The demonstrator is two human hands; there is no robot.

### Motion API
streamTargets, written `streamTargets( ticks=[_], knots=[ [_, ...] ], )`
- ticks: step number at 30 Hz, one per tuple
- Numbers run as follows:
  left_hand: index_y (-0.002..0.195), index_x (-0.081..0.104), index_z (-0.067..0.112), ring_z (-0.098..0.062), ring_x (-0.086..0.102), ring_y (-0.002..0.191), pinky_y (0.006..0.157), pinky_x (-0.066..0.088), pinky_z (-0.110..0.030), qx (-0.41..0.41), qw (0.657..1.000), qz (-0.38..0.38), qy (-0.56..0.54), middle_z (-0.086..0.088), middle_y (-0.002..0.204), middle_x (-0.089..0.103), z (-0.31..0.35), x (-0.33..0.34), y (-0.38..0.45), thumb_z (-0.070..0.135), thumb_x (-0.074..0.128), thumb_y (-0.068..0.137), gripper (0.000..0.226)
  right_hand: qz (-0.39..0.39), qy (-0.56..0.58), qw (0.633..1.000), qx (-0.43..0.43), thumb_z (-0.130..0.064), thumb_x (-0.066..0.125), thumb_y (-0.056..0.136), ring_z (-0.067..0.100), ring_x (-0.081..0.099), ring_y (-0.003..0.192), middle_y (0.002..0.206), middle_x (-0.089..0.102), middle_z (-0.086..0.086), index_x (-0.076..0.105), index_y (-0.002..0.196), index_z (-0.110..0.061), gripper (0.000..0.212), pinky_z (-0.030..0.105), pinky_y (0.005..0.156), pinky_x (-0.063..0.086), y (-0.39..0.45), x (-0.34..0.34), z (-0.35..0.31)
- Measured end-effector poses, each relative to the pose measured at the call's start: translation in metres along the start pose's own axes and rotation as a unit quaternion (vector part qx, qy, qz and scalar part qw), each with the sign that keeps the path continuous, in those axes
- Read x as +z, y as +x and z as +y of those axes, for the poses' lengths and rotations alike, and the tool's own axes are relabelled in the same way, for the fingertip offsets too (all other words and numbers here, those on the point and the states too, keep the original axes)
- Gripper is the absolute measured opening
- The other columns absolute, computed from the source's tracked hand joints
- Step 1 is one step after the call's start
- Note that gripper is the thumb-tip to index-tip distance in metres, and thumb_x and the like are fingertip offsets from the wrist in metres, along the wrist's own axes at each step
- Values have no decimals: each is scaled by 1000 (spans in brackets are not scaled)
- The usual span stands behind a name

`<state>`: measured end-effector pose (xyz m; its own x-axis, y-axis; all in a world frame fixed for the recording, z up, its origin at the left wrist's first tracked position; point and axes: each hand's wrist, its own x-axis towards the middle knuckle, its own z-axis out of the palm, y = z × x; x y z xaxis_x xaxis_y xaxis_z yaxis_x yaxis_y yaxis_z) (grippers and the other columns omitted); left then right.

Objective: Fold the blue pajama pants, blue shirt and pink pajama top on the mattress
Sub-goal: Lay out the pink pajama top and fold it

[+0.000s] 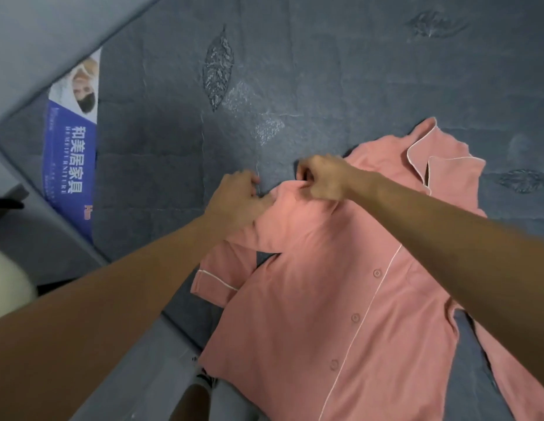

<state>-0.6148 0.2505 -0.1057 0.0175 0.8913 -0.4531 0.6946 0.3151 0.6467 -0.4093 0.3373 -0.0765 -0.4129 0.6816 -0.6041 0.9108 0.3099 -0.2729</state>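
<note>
Pink top (334,287) lies front-up on the mattress (310,71), collar (440,159) at the far right, hem hanging over the near edge. Buttons run down the middle beside a white piping line. Both hands are at the top's far-left shoulder. Right hand (322,180) is curled in a loose fist, fingers pinching a bunched ridge of pink cloth at the shoulder seam and lifting it slightly off the surface. Left hand (237,199) sits just left of it, palm down, fingers bent and close together; its heel rests on the pink sleeve fabric, fingertips on the bare mattress. Whether it grips any cloth I cannot tell. The left sleeve (219,278) is folded down, near the mattress edge, white-piped cuff showing. The right sleeve (513,369) trails off toward the near right, past the forearm. Blue label (71,159) with white characters sits on the mattress at the far left, well apart from the top. A sneakered foot (203,381) shows on the floor below the mattress edge. No blue garments in view.
</note>
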Motion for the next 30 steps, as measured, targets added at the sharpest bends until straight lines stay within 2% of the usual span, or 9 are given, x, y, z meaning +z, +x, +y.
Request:
streamTargets(
  ticks=[3,5,6,11,15,19,22,25,30],
  knots=[
    [86,64,20,-20,67,80,73,58,-37,-11,995,-102,13,6,78,66,8,-5,1,73,67,62,58,-29,38,999,-21,-19,76,77,20,53,72,67,52,-8,49,66,-25,29,29,60,36,-1,-4,-6],
    [68,54,16,-15,53,55,46,48,-29,-14,987,-155,-40,5,61,48,4,-10,4,58,78,71,49,-36,92,995,-26,-9,69,77,18,48,68,66,51,-6,48,66,-23,27,30,58,36,-2,-9,-7],
    [64,51,15,-11,45,51,44,42,-29,-4,981,-171,-86,5,60,41,1,-14,5,50,79,74,46,-32,103,994,-23,-6,65,78,17,47,68,66,51,-6,47,67,-22,26,31,58,36,-3,-13,-8],
    [64,51,13,-13,35,65,59,26,-32,67,965,-83,-238,-1,66,38,-6,-56,12,30,73,77,31,19,107,994,6,-8,62,84,21,55,81,78,58,-5,57,84,-20,14,30,67,37,1,-39,-14],
    [63,49,8,-13,33,62,53,26,-28,93,964,-81,-237,-2,62,36,-17,-94,20,23,76,76,33,28,34,999,29,-17,57,89,30,62,109,96,67,0,60,90,-27,11,37,93,40,14,-55,-26],
    [67,49,9,-3,34,51,46,28,-17,105,968,-67,-219,2,57,41,-37,-115,29,5,76,86,33,22,14,999,45,-28,59,91,27,56,128,127,69,-2,64,127,-35,37,43,108,34,27,-55,-38],
    [71,51,8,0,32,51,47,27,-17,109,974,-29,-195,2,59,40,-44,-120,33,6,76,87,30,-6,115,993,6,-35,72,89,21,64,96,96,69,-1,69,97,-23,15,34,86,47,38,-48,-50],
    [66,51,14,2,30,46,46,24,-15,111,978,-35,-175,13,50,40,-52,-126,36,8,79,85,34,19,190,981,-17,-31,69,95,14,50,73,71,54,-6,56,70,-20,30,32,70,40,50,-41,-63],
    [67,62,5,1,34,51,49,28,-18,117,982,-128,-69,4,57,46,-74,-154,28,18,84,82,30,82,103,991,18,-29,59,97,23,55,87,74,56,-9,54,74,-24,24,38,90,39,66,-41,-66]
  ],
)
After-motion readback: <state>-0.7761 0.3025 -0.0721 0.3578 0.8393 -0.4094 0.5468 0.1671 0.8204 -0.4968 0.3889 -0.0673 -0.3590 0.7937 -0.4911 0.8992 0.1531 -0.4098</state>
